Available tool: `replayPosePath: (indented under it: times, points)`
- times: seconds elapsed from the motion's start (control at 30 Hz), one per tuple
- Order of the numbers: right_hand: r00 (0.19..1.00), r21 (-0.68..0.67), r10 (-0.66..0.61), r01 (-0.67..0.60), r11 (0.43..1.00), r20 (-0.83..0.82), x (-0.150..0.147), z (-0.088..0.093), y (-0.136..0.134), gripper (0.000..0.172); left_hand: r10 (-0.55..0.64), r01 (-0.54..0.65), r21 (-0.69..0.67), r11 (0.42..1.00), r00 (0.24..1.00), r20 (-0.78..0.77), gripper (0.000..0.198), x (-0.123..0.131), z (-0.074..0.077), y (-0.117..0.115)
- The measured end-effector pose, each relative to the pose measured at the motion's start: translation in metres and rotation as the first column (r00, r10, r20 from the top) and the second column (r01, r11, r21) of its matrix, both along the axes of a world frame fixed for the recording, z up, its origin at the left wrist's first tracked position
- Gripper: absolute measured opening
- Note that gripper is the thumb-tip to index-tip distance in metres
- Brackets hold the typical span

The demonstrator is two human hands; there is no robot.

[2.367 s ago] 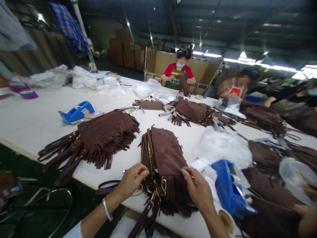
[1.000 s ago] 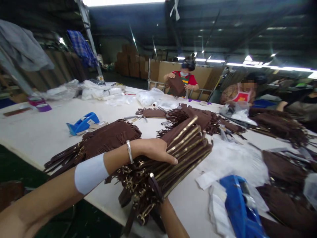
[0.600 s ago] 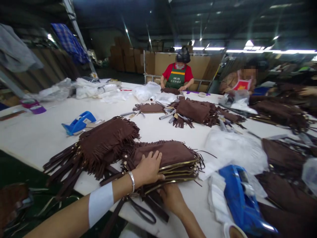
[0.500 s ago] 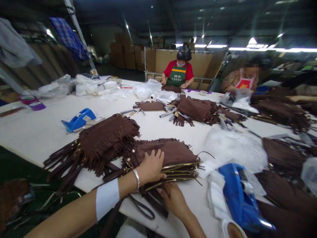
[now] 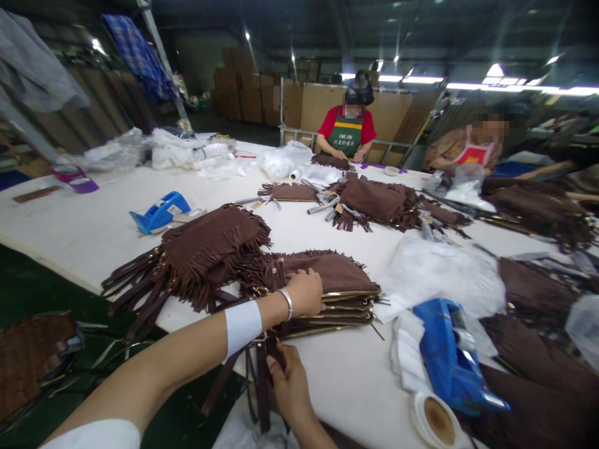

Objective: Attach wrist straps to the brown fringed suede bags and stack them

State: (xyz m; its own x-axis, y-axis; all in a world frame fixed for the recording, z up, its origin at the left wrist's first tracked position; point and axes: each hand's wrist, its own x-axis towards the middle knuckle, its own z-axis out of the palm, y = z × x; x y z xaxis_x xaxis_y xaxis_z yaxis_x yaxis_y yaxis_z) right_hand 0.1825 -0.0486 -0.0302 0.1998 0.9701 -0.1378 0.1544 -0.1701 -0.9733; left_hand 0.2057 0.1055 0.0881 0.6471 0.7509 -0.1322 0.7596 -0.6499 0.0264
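A stack of brown suede fringed bags with gold zips lies near the front edge of the white table. My left hand, with a bracelet on the wrist, rests on top of the stack, its fingers bent and its thumb along the zip edge. Dark brown straps hang from the stack over the table edge. My right hand is closed around these straps just below the edge.
A second pile of fringed bags lies to the left, touching the stack. Blue tape dispensers, a tape roll and white plastic bags lie around. Two people work on bags at the far side.
The stack, held tilted in the air a second ago, was laid flat on the table. My left hand stayed on top while my right hand slid from under it down to the hanging straps.
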Motion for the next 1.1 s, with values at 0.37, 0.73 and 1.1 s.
replayPosePath:
  times: [0.37, 0.73, 1.1]
  points:
    - [0.855, -0.111, 0.455, -0.492, 0.864, -0.248, -0.011, 0.059, 0.003, 0.032, -0.048, 0.044, 0.035, 0.998, 0.993, 0.108, 0.096, -0.031, 0.002, -0.027]
    - [0.462, 0.153, 0.001, -0.294, 0.943, 0.887, 0.179, 0.092, 0.116, 0.043, 0.207, -0.263, 0.115, 0.958, 0.91, 0.36, 0.081, -0.101, -0.008, -0.087]
    - [0.242, -0.091, 0.183, -0.348, 0.933, 0.953, 0.18, 0.107, 0.187, 0.059, 0.341, -0.387, 0.143, 0.911, 0.901, 0.268, 0.042, -0.116, 0.014, -0.081]
